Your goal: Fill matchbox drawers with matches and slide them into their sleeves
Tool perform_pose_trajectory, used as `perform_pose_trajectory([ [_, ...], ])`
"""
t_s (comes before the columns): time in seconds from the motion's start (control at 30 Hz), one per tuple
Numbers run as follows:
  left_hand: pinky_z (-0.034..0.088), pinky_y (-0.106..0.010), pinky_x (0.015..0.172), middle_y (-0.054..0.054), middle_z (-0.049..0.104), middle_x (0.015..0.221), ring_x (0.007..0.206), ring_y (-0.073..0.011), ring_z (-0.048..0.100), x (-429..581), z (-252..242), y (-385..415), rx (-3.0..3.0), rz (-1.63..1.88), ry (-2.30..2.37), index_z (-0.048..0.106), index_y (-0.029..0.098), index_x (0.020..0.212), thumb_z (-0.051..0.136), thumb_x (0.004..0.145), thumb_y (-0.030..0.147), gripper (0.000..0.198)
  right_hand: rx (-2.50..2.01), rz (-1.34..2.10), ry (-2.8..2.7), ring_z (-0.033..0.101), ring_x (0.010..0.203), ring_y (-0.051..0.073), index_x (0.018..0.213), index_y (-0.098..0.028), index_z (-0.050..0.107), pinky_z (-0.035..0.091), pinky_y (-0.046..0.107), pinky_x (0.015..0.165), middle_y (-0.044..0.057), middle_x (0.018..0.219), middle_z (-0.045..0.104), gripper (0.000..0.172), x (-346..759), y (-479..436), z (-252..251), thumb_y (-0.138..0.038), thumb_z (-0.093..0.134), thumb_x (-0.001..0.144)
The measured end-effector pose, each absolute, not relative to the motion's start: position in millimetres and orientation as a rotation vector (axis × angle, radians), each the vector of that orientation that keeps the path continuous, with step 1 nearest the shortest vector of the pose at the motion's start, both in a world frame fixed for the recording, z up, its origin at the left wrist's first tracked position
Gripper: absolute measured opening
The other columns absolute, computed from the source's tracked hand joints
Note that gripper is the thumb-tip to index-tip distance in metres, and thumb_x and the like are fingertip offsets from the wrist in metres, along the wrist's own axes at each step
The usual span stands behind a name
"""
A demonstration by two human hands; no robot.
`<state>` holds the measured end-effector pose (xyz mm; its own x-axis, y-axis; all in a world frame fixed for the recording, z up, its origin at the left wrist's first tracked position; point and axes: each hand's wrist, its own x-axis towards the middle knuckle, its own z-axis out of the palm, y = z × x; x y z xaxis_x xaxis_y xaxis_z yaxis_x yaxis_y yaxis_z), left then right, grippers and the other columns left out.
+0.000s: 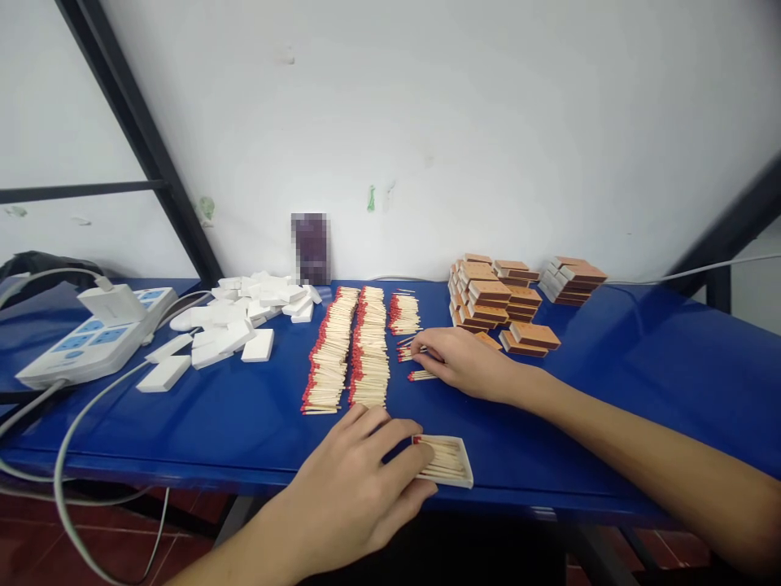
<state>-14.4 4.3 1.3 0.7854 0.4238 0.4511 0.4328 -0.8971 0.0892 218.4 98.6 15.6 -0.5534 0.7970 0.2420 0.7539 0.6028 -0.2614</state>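
Note:
My left hand (372, 480) grips the left end of a white matchbox tray (467, 468) at the table's front edge, its fingers covering that end. Inside the tray lie many matches (444, 457). My right hand (467, 358) reaches in from the right, thumb and fingertips pinched over a small group of red-tipped matches (403, 352). Just below its fingers are a few loose matches (421, 375), and another short row of matches (403, 314) lies behind it. Two long rows of matches, a left one (331, 350) and a right one (370, 346), stretch back across the blue table.
Orange-topped matchbox covers (488, 293) are stacked at back right, with another stack (572, 281) beyond. White trays (244, 313) are heaped at back left. A power strip (91, 338) with a charger (113, 305) and white cables (67, 456) occupies the blue table's (659, 391) left side.

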Motion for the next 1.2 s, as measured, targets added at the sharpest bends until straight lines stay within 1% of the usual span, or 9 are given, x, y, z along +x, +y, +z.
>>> perform_pose_trajectory([
  [0.13,0.05,-0.045,0.086,-0.007,0.066,0.115,0.096,-0.0253,0.058,-15,3,4,-2.939,-0.745,-0.701,0.059,0.017,0.116,0.049,0.102,0.027,0.021,-1.276,0.182,-2.534,0.057,0.071,0.016,0.086,-0.019,0.062,0.037,0.027,0.064,0.003,0.082,0.067,0.015,219,93,24,-0.019,0.049,0.094],
  [0.23,0.05,-0.045,0.086,-0.006,0.065,0.115,0.096,-0.0252,0.058,-14,3,4,-2.951,-0.729,-0.709,0.06,0.017,0.113,0.049,0.102,0.027,0.018,-1.271,0.197,-2.523,0.055,0.066,0.014,0.086,-0.019,0.063,0.035,0.026,0.061,0.002,0.077,0.065,0.014,221,92,27,-0.019,0.051,0.093],
  [0.33,0.049,-0.044,0.087,-0.006,0.065,0.115,0.096,-0.0248,0.057,-14,2,4,-2.96,-0.718,-0.72,0.06,0.018,0.11,0.05,0.101,0.026,0.016,-1.247,0.138,-2.489,0.057,0.069,0.015,0.091,-0.018,0.065,0.037,0.026,0.065,0.003,0.081,0.067,0.016,223,97,24,-0.02,0.049,0.094],
  [0.53,0.05,-0.044,0.086,-0.006,0.065,0.116,0.095,-0.0244,0.057,-15,1,5,-2.962,-0.716,-0.715,0.06,0.018,0.111,0.05,0.102,0.027,0.017,-1.237,0.06,-2.492,0.065,0.085,0.02,0.099,-0.018,0.066,0.042,0.029,0.074,0.007,0.096,0.073,0.023,222,103,13,-0.025,0.045,0.098],
  [0.67,0.049,-0.044,0.086,-0.006,0.065,0.116,0.096,-0.0248,0.057,-15,2,4,-2.961,-0.717,-0.712,0.06,0.018,0.112,0.049,0.102,0.027,0.017,-1.262,0.077,-2.504,0.066,0.089,0.021,0.1,-0.019,0.066,0.041,0.029,0.074,0.007,0.098,0.073,0.023,220,104,12,-0.025,0.044,0.099],
  [0.83,0.05,-0.044,0.086,-0.006,0.065,0.116,0.095,-0.0248,0.057,-14,2,4,-2.953,-0.72,-0.712,0.061,0.018,0.11,0.05,0.101,0.026,0.017,-1.321,0.123,-2.524,0.058,0.067,0.015,0.09,-0.019,0.064,0.035,0.026,0.061,0.002,0.078,0.067,0.016,219,98,20,-0.022,0.049,0.095],
  [0.93,0.05,-0.044,0.085,-0.006,0.065,0.115,0.095,-0.0249,0.057,-14,2,4,-2.959,-0.713,-0.719,0.061,0.018,0.11,0.05,0.101,0.027,0.017,-1.298,0.181,-2.515,0.053,0.06,0.013,0.086,-0.019,0.063,0.033,0.025,0.059,0.0,0.073,0.064,0.016,220,94,24,-0.022,0.049,0.094],
  [1.03,0.049,-0.044,0.087,-0.006,0.065,0.116,0.098,-0.0247,0.057,-14,1,4,-2.972,-0.71,-0.727,0.061,0.018,0.111,0.051,0.101,0.027,0.017,-1.273,0.172,-2.49,0.054,0.063,0.014,0.089,-0.019,0.064,0.035,0.025,0.062,0.001,0.075,0.066,0.017,220,94,23,-0.022,0.049,0.095],
  [1.2,0.05,-0.043,0.086,-0.006,0.065,0.114,0.096,-0.0239,0.058,-14,1,4,-2.968,-0.719,-0.73,0.061,0.019,0.111,0.052,0.1,0.028,0.017,-1.234,0.074,-2.443,0.061,0.076,0.018,0.096,-0.017,0.065,0.04,0.028,0.069,0.006,0.089,0.07,0.021,221,103,15,-0.023,0.046,0.097],
])
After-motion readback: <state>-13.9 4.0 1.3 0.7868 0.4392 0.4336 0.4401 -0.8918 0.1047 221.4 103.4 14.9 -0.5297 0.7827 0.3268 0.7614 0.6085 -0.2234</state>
